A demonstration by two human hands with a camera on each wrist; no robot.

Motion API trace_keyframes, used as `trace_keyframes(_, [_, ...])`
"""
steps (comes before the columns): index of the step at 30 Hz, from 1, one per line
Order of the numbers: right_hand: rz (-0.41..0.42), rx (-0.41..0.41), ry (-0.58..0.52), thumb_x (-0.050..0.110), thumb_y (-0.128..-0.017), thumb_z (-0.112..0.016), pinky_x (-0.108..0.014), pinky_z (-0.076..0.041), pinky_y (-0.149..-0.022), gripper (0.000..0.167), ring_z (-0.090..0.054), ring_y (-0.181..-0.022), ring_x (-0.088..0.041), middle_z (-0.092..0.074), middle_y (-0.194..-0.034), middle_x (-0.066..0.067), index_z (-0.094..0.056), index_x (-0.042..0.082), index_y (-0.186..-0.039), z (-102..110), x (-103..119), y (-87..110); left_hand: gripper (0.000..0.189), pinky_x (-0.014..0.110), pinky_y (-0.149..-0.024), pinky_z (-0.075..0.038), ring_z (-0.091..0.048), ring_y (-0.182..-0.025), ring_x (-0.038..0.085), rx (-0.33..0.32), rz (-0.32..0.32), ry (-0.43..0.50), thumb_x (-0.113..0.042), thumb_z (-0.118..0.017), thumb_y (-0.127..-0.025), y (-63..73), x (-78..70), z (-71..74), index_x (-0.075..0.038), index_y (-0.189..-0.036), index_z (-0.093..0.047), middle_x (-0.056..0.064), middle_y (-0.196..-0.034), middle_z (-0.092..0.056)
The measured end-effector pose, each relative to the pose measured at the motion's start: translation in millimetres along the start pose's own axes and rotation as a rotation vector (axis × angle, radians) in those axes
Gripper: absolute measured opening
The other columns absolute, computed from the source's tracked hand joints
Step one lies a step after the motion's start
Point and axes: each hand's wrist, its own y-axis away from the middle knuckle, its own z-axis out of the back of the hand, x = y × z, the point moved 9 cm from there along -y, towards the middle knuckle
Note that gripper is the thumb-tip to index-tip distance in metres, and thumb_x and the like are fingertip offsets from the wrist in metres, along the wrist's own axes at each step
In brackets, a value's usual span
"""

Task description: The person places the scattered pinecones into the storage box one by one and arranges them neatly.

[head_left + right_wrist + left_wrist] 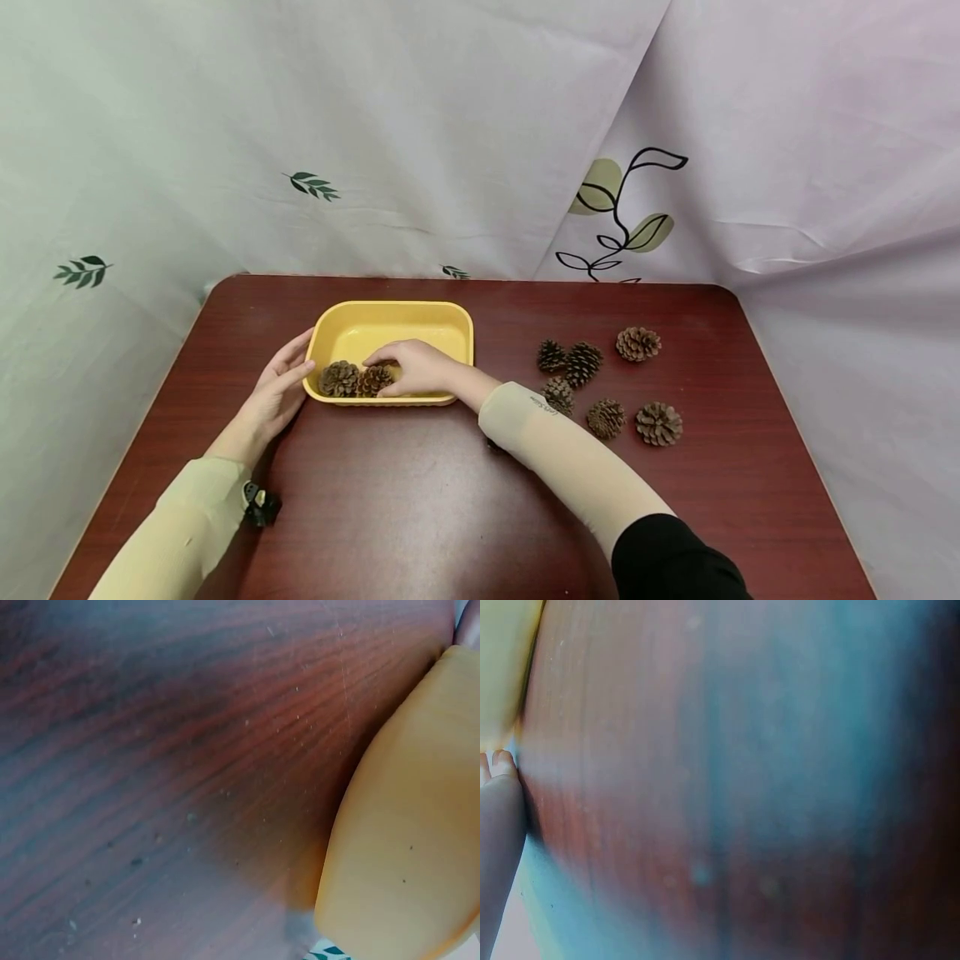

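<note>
A yellow rectangular tub [390, 310] stands toward the back left of the table. Inside, at its front left, a pine cone [339, 379] lies beside a second pine cone [373, 382]. My right hand [416, 367] reaches over the tub's front rim and holds that second cone between thumb and fingers. At the tub's left end, my left hand [279, 392] rests its extended fingers and thumb against the outer wall near the rim. The left wrist view catches only fingertips [502, 761] beside the tub; the right wrist view has the tub's outer wall [405, 810].
Several loose pine cones lie on the right side of the dark red table [420, 500], including one at the back [638, 343] and one nearer the front [658, 424]. My right forearm passes close to them. A pale printed curtain [450, 125] hangs behind the table.
</note>
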Motion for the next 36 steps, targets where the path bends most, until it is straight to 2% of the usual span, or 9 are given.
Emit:
trace_keyframes(6, [0.003, -0.005, -0.027, 0.026, -0.093, -0.085, -0.028, -0.043, -0.121, 0.061, -0.064, -0.136, -0.020, -0.069, -0.144, -0.005, -0.063, 0.009, -0.147, 10, -3, 5.9, 0.051, 0.020, -0.097, -0.057, -0.067, -0.125, 0.005, -0.005, 0.010, -0.015, 0.009, -0.043, -0.108, -0.7, 1.5, -0.5, -0.021, -0.145, -0.061, -0.009, -0.141, -0.069])
trace_keyframes(12, [-0.008, -0.045, -0.075, 0.027, -0.093, -0.085, -0.026, -0.046, -0.118, 0.061, -0.066, -0.134, -0.020, -0.070, -0.143, -0.006, -0.063, 0.010, -0.147, 29, -6, 15.4, 0.050, 0.020, -0.097, -0.057, -0.066, -0.126, 0.005, -0.004, 0.011, -0.016, 0.009, -0.043, -0.109, -1.9, -0.1, -1.0, -0.020, -0.146, -0.060, -0.010, -0.142, -0.068])
trace_keyframes(22, [-0.009, -0.129, -0.204, 0.016, -0.093, -0.084, -0.025, -0.048, -0.116, 0.055, -0.065, -0.135, -0.025, -0.070, -0.143, -0.011, -0.065, 0.004, -0.143, 62, -9, 37.4, 0.051, 0.020, -0.097, -0.057, -0.065, -0.126, 0.004, 0.009, 0.013, -0.016, 0.009, -0.042, -0.109, -3.4, -1.4, -1.8, -0.020, -0.147, -0.060, -0.010, -0.143, -0.068])
trace_keyframes(26, [-0.009, -0.162, -0.190, 0.015, -0.093, -0.084, -0.026, -0.049, -0.115, 0.053, -0.065, -0.135, -0.025, -0.070, -0.143, -0.010, -0.066, 0.004, -0.142, 76, -9, 49.0, 0.052, 0.019, -0.097, -0.057, -0.065, -0.127, 0.004, 0.015, 0.013, -0.016, 0.009, -0.041, -0.109, -3.0, -1.8, -1.6, -0.020, -0.148, -0.059, -0.010, -0.144, -0.067])
trace_keyframes(36, [-0.025, -0.231, -0.060, 0.019, -0.093, -0.084, -0.039, -0.051, -0.114, 0.048, -0.067, -0.131, -0.025, -0.073, -0.138, -0.008, -0.071, 0.008, -0.137, 108, -21, 85.4, 0.052, 0.020, -0.098, -0.056, -0.065, -0.127, 0.004, 0.017, 0.012, -0.002, 0.009, -0.041, -0.109, -1.8, 0.5, 1.1, -0.020, -0.148, -0.059, -0.009, -0.144, -0.067])
